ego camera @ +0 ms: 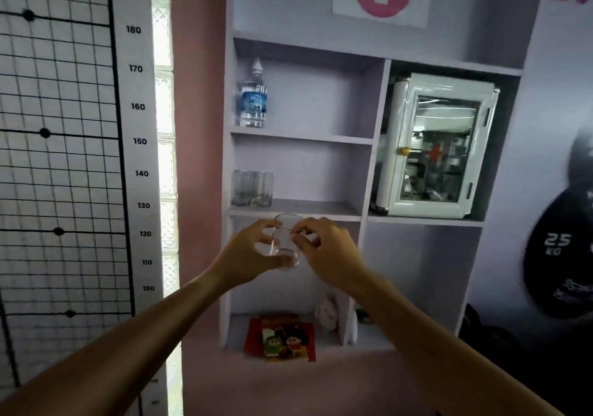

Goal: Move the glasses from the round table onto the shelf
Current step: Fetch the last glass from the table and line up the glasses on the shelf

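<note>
I hold a clear empty glass [285,245] in front of the pale lilac shelf unit [298,212], just below the front edge of its middle board. My left hand [247,250] grips the glass from the left and my right hand [324,249] pinches its rim and side from the right. Two more clear glasses [252,188] stand side by side at the left end of that middle board, touching or nearly touching. The round table is out of view.
A water bottle [253,96] stands on the upper board. A white first-aid cabinet [436,146] fills the right compartment. A red picture box [280,338] and a crumpled white object [327,313] lie on the bottom board. A height chart [141,140] hangs at left.
</note>
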The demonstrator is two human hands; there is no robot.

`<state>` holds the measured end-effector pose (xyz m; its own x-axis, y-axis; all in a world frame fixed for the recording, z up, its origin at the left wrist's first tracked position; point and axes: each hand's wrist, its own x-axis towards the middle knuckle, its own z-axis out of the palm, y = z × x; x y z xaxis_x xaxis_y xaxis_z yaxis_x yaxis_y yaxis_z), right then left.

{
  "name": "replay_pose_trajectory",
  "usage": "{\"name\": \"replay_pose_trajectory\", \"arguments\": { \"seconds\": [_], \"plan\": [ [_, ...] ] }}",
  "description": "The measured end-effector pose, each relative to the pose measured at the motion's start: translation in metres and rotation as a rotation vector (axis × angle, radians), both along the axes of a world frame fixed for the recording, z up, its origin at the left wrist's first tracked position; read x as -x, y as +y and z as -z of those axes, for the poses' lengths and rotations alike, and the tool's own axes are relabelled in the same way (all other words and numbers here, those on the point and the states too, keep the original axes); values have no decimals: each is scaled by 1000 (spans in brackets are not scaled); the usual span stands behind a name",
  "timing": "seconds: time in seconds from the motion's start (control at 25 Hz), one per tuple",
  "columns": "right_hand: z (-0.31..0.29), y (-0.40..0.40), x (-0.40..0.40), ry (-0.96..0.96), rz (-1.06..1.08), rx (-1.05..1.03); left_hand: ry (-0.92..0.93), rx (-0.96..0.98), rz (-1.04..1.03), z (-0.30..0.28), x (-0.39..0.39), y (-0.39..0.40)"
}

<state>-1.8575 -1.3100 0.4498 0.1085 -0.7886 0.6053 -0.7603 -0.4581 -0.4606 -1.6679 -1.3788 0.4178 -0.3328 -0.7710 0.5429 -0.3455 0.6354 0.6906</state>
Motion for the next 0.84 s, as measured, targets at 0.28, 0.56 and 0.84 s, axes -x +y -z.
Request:
{"name": "replay_pose_trajectory", "arguments": {
  "seconds": [0.28,0.56,0.84],
  "plan": [
    [-11,-68,20,-58,-115,31,1,74,-147,-18,19,-46],
    [-22,-142,32,-48,-59,78,33,76,-157,-29,38,-118],
    [-30,-213,42,-16,-21,93,-92,221,-261,-31,49,-190]
  ]
}}
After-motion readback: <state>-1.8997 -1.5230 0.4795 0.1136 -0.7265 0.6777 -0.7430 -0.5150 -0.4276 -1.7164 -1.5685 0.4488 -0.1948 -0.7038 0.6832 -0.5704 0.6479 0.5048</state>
